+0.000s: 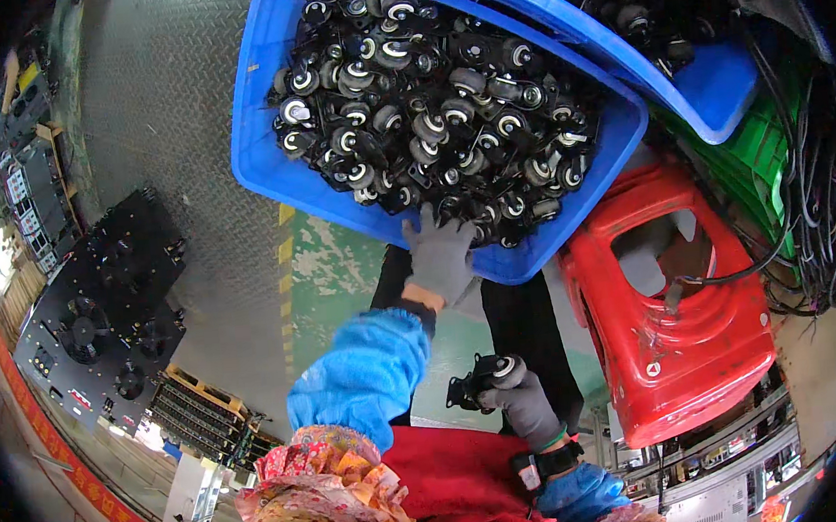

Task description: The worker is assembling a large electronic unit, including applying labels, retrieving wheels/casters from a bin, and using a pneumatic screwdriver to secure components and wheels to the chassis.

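A blue plastic bin [248, 127] is heaped with black caster wheels [427, 128] that have pale hubs and black brackets. My left hand [440, 259], in a grey glove, reaches over the bin's near rim. Its fingers are spread at the edge of the heap, next to the nearest casters; whether they touch one, I cannot tell. Closer to my body, my right hand [528, 411], also gloved, is closed around a single caster [486, 381]. That caster's bracket points left and its wheel sits at the fingertips.
To the right stands a red plastic stool [681, 358] beside hanging black cables [811, 201] and a green crate [733, 143]. Another blue bin [719, 90] with casters sits at the back right. Black panels with fans [99, 325] lie left, near a metal tread-plate surface [168, 84].
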Available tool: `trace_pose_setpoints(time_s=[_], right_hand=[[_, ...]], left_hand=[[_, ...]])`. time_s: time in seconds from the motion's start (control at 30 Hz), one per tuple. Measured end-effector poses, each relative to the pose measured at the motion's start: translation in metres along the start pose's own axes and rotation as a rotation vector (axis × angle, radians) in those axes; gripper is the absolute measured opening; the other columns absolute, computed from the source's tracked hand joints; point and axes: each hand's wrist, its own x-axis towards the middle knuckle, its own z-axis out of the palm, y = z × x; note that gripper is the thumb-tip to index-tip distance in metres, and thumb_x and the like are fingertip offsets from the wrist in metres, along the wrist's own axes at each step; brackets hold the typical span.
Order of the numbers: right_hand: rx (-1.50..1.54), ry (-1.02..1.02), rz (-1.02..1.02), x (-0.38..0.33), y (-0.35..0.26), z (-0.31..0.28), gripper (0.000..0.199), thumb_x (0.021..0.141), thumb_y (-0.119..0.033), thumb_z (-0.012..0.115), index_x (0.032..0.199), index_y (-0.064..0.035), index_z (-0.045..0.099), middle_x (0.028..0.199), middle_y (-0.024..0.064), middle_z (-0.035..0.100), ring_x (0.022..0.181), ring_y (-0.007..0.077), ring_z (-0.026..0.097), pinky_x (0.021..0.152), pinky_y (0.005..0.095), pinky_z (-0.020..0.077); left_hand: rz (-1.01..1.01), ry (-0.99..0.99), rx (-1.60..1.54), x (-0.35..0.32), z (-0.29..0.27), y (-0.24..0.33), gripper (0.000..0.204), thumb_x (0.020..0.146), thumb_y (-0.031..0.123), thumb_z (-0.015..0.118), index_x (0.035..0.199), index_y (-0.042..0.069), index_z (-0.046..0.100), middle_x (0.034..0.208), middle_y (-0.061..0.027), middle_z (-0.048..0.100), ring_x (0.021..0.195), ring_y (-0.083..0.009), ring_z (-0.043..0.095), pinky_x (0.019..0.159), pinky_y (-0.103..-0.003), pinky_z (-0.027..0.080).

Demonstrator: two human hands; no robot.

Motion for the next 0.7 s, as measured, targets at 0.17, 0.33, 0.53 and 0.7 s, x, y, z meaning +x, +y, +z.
trace_pose_setpoints(time_s=[0.17, 0.33, 0.53, 0.7], right_hand=[[0.009, 0.034, 0.001, -0.002, 0.001, 0.006, 0.04, 0.069, 0.004, 0.072, 0.107, -0.0022, 0.061, 0.085, 0.003, 0.06, 0.071, 0.0122, 0.057, 0.064, 0.027, 0.0473], [0.005, 0.048, -0.064, -0.032, 0.0, 0.009, 0.036, 0.07, 0.005, 0.071, 0.103, -0.0031, 0.06, 0.085, 0.0022, 0.06, 0.071, 0.0115, 0.057, 0.062, 0.0263, 0.0472], [0.063, 0.066, -0.045, -0.088, 0.008, -0.005, 0.032, 0.069, 0.009, 0.07, 0.097, -0.004, 0.06, 0.093, 0.0028, 0.061, 0.077, 0.0124, 0.058, 0.069, 0.0282, 0.0495], [-0.067, 0.061, -0.241, -0.143, 0.018, -0.013, 0.025, 0.071, 0.008, 0.069, 0.083, -0.006, 0.053, 0.086, 0.0024, 0.059, 0.075, 0.0124, 0.057, 0.07, 0.0273, 0.0486]], left_hand=[[-0.164, -0.463, -0.072, 0.056, 0.0, -0.01, 0.039, 0.076, 0.023, 0.069, 0.115, 0.02, 0.064, 0.116, -0.0062, 0.061, 0.122, -0.0461, 0.047, 0.088, -0.054, 0.047], [-0.186, -0.379, -0.216, 0.031, -0.023, -0.024, 0.034, 0.07, 0.025, 0.072, 0.1, 0.009, 0.068, 0.093, -0.0139, 0.069, 0.091, -0.0346, 0.066, 0.08, -0.043, 0.052], [-0.459, -0.363, -0.914, -0.049, -0.093, -0.013, 0.033, 0.075, 0.016, 0.071, 0.103, 0.002, 0.064, 0.082, -0.0123, 0.069, 0.078, -0.0235, 0.068, 0.065, -0.034, 0.055], [-0.471, -0.31, -1.528, -0.137, -0.158, 0.029, 0.034, 0.083, 0.005, 0.063, 0.116, -0.003, 0.056, 0.094, -0.0135, 0.066, 0.08, -0.0234, 0.067, 0.068, -0.04, 0.057]])
